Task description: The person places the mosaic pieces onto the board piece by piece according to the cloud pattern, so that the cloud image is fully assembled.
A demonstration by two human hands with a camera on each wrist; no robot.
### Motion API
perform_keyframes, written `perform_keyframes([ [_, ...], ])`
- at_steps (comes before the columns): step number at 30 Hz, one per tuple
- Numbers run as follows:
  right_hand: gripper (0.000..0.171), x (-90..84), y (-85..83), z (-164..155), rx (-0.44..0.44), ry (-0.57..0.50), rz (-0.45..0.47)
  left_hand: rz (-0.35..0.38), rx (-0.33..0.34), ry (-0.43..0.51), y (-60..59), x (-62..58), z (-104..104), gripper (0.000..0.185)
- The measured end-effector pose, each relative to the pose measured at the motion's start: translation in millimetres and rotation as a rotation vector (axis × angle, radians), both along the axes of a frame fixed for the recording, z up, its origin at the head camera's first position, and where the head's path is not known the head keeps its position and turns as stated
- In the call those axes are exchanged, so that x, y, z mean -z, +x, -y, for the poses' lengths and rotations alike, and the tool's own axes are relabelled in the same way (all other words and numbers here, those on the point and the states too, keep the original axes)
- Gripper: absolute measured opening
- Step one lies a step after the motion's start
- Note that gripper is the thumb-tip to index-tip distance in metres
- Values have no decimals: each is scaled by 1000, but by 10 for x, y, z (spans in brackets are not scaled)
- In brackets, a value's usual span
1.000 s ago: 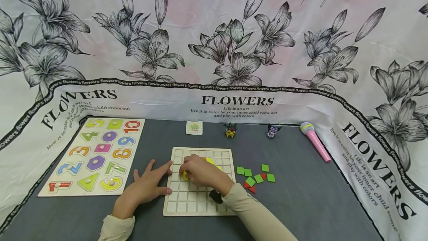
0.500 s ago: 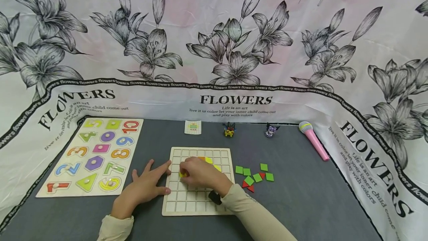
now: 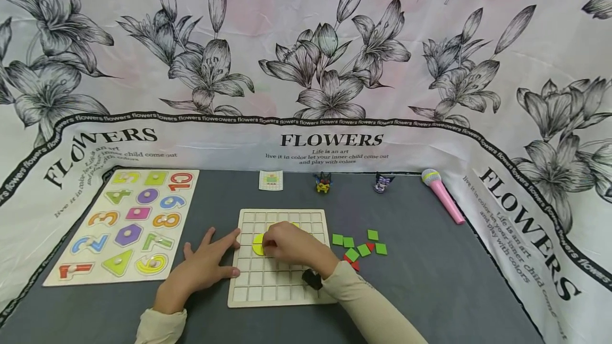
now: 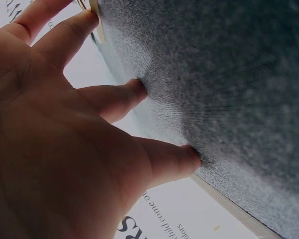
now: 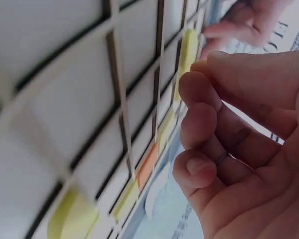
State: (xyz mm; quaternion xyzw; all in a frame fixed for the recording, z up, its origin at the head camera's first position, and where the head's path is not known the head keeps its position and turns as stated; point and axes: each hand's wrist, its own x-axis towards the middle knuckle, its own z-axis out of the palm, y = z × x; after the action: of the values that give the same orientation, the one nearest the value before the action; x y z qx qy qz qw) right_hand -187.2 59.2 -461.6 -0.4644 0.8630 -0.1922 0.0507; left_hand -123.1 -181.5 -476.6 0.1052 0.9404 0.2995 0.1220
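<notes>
My right hand (image 3: pixel 294 243) is over the wooden grid board (image 3: pixel 277 297), its fingers curled and thumb against the index finger. In the right wrist view its fingertips (image 5: pixel 199 87) overlap the edge of the yellow pieces (image 5: pixel 188 50) set in the grid; no piece shows between them. Those yellow pieces (image 3: pixel 258 244) lie just left of that hand in the head view. Farther along the grid are an orange piece (image 5: pixel 147 164) and more yellow ones (image 5: pixel 72 219), partly hidden by the hand in the head view. My left hand (image 3: pixel 201 265) rests with spread fingers at the board's left edge.
Several loose green squares (image 3: pixel 351 254) and red triangles (image 3: pixel 355 266) lie right of the board. A number puzzle (image 3: pixel 136 236) is at left. Behind stand a pattern card (image 3: pixel 271 180), two small figurines (image 3: pixel 323 182) (image 3: pixel 383 182) and a pink microphone (image 3: pixel 444 198).
My right hand has shifted slightly right on the board, uncovering the yellow pieces at its left. The left hand stays at the board's edge. The whole head view has drifted a little.
</notes>
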Motion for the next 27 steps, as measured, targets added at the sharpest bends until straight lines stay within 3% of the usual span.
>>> perform_keyframes([
  [10, 12, -70, 61, -533, 114, -131, 84, -1, 17, 29, 15, -11, 22, 91],
  [17, 17, -95, 68, -896, 255, -179, 130, 3, 14, 40, -2, -15, 7, 91],
  [27, 16, 14, 44, -1348, 394, -198, 92, 14, 7, 41, 8, 27, 13, 95],
])
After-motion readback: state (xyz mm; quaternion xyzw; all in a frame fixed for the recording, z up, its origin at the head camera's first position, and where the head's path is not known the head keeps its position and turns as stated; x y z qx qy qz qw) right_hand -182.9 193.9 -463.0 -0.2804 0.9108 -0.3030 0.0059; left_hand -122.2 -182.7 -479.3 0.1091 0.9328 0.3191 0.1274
